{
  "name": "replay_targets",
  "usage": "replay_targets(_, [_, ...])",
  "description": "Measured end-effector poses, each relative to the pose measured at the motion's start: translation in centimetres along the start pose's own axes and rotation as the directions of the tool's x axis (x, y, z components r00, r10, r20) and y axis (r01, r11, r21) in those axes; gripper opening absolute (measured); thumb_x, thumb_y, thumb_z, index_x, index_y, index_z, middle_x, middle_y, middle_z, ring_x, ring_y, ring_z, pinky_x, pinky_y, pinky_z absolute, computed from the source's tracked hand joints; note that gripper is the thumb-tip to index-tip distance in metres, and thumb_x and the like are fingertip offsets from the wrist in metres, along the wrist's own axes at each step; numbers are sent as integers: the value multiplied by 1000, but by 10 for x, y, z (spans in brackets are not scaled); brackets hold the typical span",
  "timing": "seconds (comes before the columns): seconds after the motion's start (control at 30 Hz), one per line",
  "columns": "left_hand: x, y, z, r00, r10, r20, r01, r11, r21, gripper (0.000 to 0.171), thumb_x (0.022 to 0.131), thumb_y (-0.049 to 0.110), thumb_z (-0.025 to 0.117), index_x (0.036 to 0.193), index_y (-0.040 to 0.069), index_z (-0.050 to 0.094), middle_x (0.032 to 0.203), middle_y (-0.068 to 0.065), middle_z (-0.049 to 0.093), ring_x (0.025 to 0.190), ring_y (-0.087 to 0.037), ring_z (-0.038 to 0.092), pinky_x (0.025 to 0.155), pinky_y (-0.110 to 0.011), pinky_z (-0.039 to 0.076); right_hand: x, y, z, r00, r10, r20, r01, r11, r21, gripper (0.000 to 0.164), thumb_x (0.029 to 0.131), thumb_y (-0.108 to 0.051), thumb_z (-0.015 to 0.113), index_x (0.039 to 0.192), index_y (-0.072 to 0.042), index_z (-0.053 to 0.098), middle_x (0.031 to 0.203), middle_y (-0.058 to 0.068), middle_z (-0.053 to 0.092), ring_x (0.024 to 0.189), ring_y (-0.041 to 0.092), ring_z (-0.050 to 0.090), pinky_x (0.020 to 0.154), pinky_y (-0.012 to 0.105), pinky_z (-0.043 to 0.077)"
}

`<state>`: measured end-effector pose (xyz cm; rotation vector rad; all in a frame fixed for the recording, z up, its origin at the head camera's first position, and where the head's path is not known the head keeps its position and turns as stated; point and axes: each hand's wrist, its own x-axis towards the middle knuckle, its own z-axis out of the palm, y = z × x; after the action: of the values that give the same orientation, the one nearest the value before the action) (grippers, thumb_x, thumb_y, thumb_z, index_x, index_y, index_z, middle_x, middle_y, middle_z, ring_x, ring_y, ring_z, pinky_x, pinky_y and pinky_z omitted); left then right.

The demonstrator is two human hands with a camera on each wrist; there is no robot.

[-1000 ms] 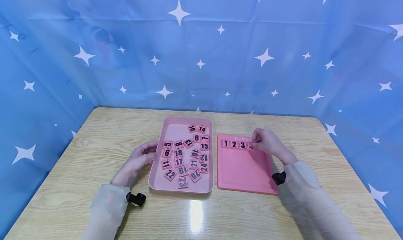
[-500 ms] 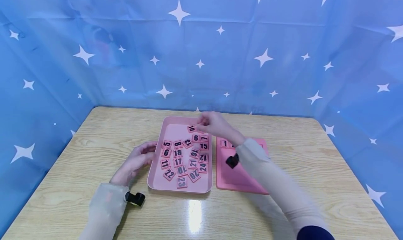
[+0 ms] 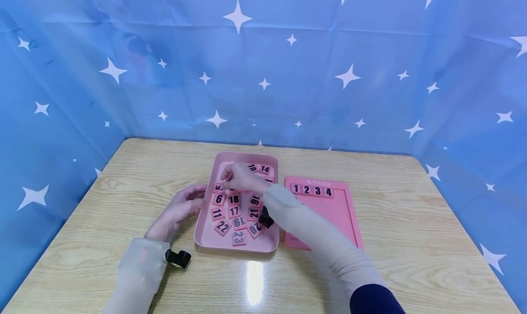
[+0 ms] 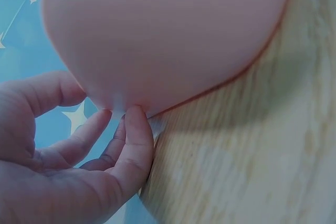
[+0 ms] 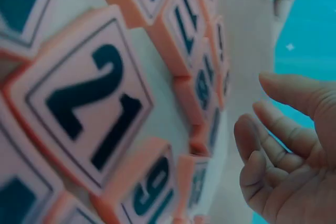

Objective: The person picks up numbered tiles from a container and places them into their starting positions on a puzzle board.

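A shallow pink tray (image 3: pixel 260 244) holds several loose numbered tiles, some turned sideways or upside down. My left hand (image 3: pixel 179 208) is at its left side; in the left wrist view its fingertips (image 4: pixel 137 116) touch the tray's outer wall. Over the upper left of the tray is my right hand (image 3: pixel 239 176), fingertips right at the 5 tile (image 3: pixel 218 189). In the right wrist view, thumb and fingers are apart with nothing between them, and a 21 tile (image 5: pixel 89 100) shows close up. My right hand and forearm hide some tiles.
Right of the tray lies a pink board (image 3: pixel 319 206), partly covered by my right forearm. Along its top edge runs a row of tiles from 1 (image 3: pixel 295 188) to 4 (image 3: pixel 328 192). A blue starry curtain (image 3: pixel 263 67) stands behind the wooden table (image 3: pixel 411 222).
My right hand has left the 4 tile on the board, crossed over the tray's top right corner and moved left to the 5 tile. My left hand has stayed at the tray.
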<state>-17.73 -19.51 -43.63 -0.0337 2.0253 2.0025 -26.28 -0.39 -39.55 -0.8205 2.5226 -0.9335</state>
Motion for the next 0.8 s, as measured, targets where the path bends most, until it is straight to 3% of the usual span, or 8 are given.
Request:
replay_targets(0.27, [1,-1,1,1000,20,4,-20,1000,-9,60,82,-3,52,138,-12,32,136,-33,38,96,-12,55,74,-21,50,7,9,10,1000,17,10,-17,1000,23,13,81,-8,72,92,-4,68,85,3,66,76,9,60,69,17,49])
replay_targets(0.47, [1,-1,2,1000,14,-6,-14,1000,-5,60,81,-3,52,138,-11,33,136,-32,38,96,-11,55,73,-21,50,11,12,13,1000,-3,10,3,1000,-10,17,77,-7,75,92,-1,69,83,4,66,73,10,58,65,16,47])
replay_targets(0.8, [1,-2,2,1000,15,-9,-15,1000,-8,59,82,-3,52,137,-11,33,136,-33,38,95,-11,56,71,-21,50,13,12,14,1000,-15,19,16,997,-73,14,80,-10,74,91,-4,68,84,3,65,73,9,57,67,17,47])
